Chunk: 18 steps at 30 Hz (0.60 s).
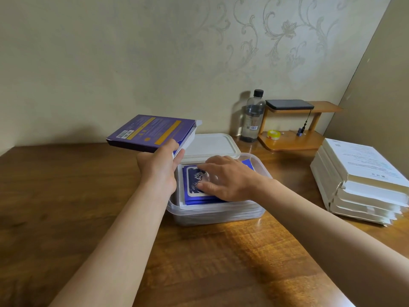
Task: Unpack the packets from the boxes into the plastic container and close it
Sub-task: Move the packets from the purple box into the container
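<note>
Several blue packets (190, 185) lie inside the plastic container (212, 212), right grip (228, 180) pressing them flat-fingered; left grip (161, 166) clasps the opened purple box (150, 131) above the container's left rim. Light, slick sachets, likely: pinch the edges.

- Purple box (150, 132), one end open, level in the left hand (159, 167).
- Blue packets (194, 185), flat in the clear container (217, 214), under the right hand (225, 178).
- White lid (212, 145), flat just beyond the right hand.
- White boxes (358, 180), stacked well right of both hands.
</note>
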Each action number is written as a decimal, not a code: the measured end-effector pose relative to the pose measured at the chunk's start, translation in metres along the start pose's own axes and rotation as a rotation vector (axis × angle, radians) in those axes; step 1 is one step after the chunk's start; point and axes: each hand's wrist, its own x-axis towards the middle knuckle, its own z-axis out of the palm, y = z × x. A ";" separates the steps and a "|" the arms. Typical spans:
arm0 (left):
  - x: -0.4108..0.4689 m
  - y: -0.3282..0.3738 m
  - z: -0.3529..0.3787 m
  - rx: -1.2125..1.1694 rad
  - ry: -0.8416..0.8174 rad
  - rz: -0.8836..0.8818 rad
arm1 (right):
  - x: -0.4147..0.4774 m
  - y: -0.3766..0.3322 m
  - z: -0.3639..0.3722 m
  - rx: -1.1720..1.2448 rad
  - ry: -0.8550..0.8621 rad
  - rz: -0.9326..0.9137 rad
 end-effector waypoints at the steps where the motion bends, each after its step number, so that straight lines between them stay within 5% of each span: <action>1: 0.000 0.000 0.000 0.001 0.002 0.003 | 0.001 0.001 0.001 -0.011 -0.017 -0.009; 18: 0.000 -0.002 0.000 0.036 -0.010 0.060 | 0.008 0.014 0.009 -0.060 -0.144 -0.076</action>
